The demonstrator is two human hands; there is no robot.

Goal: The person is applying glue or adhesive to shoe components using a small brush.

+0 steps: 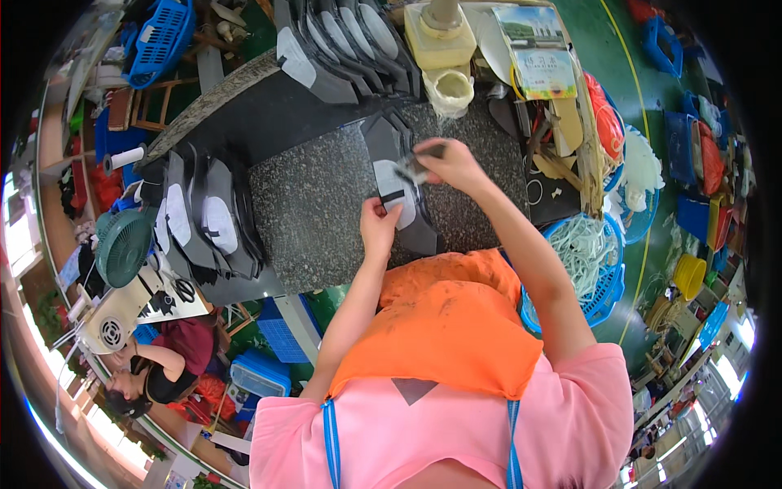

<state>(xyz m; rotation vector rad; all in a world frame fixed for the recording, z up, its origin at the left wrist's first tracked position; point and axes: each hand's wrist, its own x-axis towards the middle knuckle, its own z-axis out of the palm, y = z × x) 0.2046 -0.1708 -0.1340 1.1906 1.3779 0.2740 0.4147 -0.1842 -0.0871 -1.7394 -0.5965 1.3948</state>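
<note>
On the speckled stone slab lies a curved dark grey piece with a white patch along its middle. A short black strip crosses the patch. My left hand is closed, thumb and finger pinching the piece's near-left edge beside that strip. Over the piece's right side, my right hand is closed round a small dark-handled tool. Its working end is smeared by motion over the white patch, so its kind is unclear. More dark grey layers show under the far end of the piece.
Stacked grey-and-white pieces stand left and at the back. Beyond the slab are a bag-lined pot, a yellowish container and a booklet. A blue basket of pale strips stands right; a co-worker sits left.
</note>
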